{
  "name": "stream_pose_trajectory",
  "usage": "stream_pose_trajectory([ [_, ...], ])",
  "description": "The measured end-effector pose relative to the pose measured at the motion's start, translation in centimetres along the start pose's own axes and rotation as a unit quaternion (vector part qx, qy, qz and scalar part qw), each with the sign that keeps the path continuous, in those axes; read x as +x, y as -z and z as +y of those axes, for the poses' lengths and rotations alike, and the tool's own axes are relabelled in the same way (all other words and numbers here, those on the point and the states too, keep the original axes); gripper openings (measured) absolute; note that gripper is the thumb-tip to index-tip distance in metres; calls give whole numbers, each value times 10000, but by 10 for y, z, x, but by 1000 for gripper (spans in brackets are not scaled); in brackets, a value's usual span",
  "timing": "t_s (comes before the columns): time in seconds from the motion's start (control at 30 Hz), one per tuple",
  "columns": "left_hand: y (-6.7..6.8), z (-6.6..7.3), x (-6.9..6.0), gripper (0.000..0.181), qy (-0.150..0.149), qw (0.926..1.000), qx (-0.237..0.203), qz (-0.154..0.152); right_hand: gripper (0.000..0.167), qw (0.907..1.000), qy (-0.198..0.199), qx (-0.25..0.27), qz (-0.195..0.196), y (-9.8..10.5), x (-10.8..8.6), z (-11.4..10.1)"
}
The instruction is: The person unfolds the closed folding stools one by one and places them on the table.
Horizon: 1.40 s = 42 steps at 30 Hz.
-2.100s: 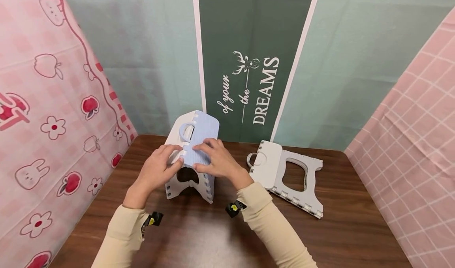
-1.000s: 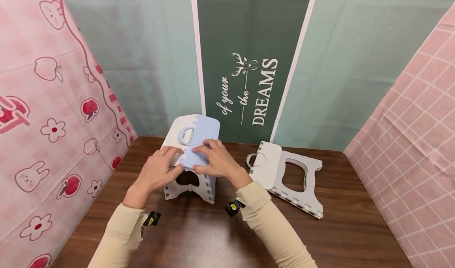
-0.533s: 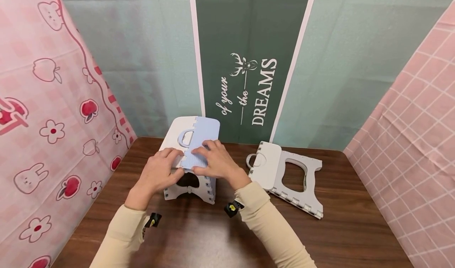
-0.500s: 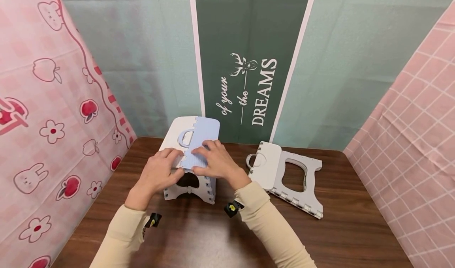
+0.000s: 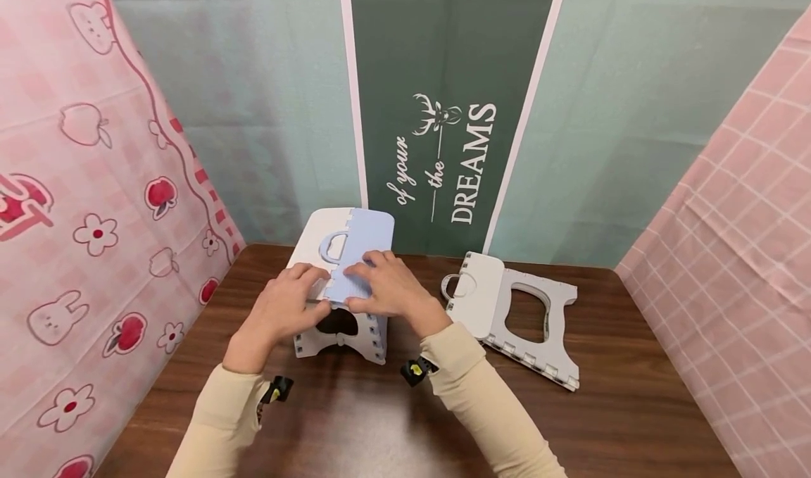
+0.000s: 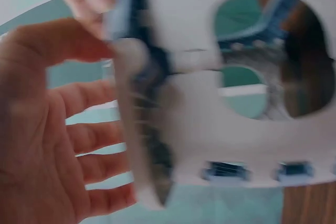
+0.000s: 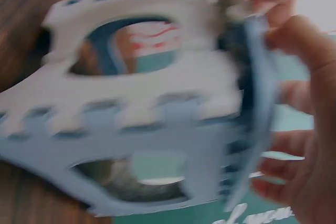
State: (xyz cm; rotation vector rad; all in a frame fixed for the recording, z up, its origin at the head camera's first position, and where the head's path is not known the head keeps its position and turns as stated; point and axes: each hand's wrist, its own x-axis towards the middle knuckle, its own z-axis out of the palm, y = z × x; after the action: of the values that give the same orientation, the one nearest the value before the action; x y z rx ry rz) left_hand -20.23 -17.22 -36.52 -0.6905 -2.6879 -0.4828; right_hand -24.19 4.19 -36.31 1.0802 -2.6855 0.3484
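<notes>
The stool (image 5: 372, 237), left of centre on the counter (image 5: 361, 429), has just flattened at the top, so its unfolding appears nearly complete; the left hand (image 5: 281, 305) and right hand (image 5: 391, 288) rest there, fingers spread, clasping nothing. A second stool (image 5: 479, 296) lies folded, right of centre.

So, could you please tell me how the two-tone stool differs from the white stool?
The two-tone stool stands opened on its legs; the white stool lies folded on the table. The two-tone stool has pale blue and white panels; the white stool shows no blue. The left hand and right hand touch the two-tone stool, not the white stool. Both have a loop handle.
</notes>
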Motion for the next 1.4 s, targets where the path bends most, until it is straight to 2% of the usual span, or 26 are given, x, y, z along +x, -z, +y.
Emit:
stream_pose_trajectory([
  [0.07, 5, 4, 0, 35, -15, 9999, -124, -108, 52, 9999, -34, -21, -105, 10, -1, -3],
  [0.13, 8, 8, -2, 35, -91, 9998, -179, -83, 54, 9999, -58, -54, -147, 19, -1, -5],
  [0.33, 8, 13, -5, 35, -182, 9995, -115, 219, 54, 9991, -134, -220, -329, 26, -5, -11],
  [0.47, 3, 20, -8, 37, -204, 9986, -242, 432, 57, 9985, -213, -259, -442, 25, -16, -13],
  [0.67, -6, 33, -12, 37, -357, 9954, -110, 877, 58, 9990, -272, -278, -203, 26, -34, -6],
  [0.73, -8, 38, -11, 36, -430, 9947, -56, 935, 57, 9994, -275, -198, -112, 26, -39, -2],
  [0.83, -10, 45, -8, 35, -468, 9952, -60, 858, 58, 9994, -309, -127, -97, 25, -46, 4],
  [1.07, -13, 58, 1, 35, -338, 9973, -78, 653, 59, 9983, -539, -79, -210, 26, -59, 16],
  [1.4, -26, 75, 14, 35, -610, 9973, 59, 401, 59, 9969, -753, -171, -173, 26, -74, 29],
])
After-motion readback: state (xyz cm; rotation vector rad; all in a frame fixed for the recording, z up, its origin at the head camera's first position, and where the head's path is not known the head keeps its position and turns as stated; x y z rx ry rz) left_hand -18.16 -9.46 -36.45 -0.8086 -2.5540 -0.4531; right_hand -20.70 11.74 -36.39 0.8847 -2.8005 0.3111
